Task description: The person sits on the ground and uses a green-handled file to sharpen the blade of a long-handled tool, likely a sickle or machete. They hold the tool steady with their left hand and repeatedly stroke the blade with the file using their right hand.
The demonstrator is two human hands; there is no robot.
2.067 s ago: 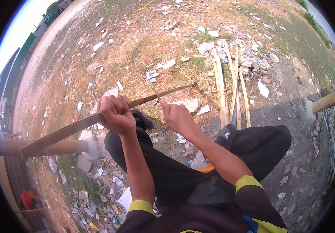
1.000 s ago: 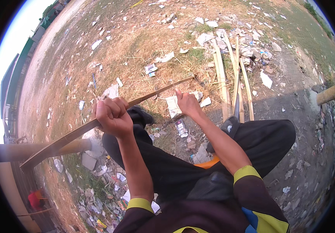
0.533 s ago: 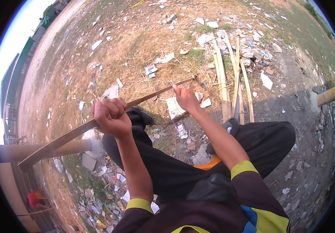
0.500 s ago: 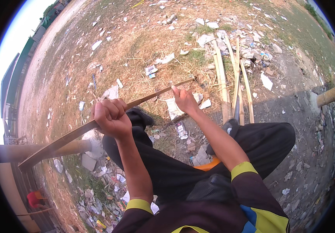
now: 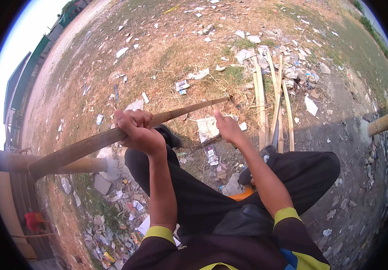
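A long bamboo strip [image 5: 81, 146] slants across from the lower left to the middle, its near end broad and its far end narrow. My left hand [image 5: 141, 131] is closed around it near the middle, knuckles up. My right hand [image 5: 230, 129] is closed just short of the strip's narrow end, seemingly apart from it. A thin pale sliver shows by its thumb; whatever its fingers hold is hidden. Several split bamboo strips [image 5: 260, 105] lie on the ground beyond my right foot. A grey blade-like thing [image 5: 275, 132] lies among them.
Thick bamboo poles stand out at the left [image 5: 83, 165] and the right [image 5: 383, 122]. My bent legs in black trousers [image 5: 194, 193] are below my hands. Scraps of paper and litter cover the dry grass. An orange thing [image 5: 241, 194] shows between my legs.
My right hand has come off the strip and shifted slightly right and down. The strip has turned, showing a broader face, and my left hand has moved a little right with it.
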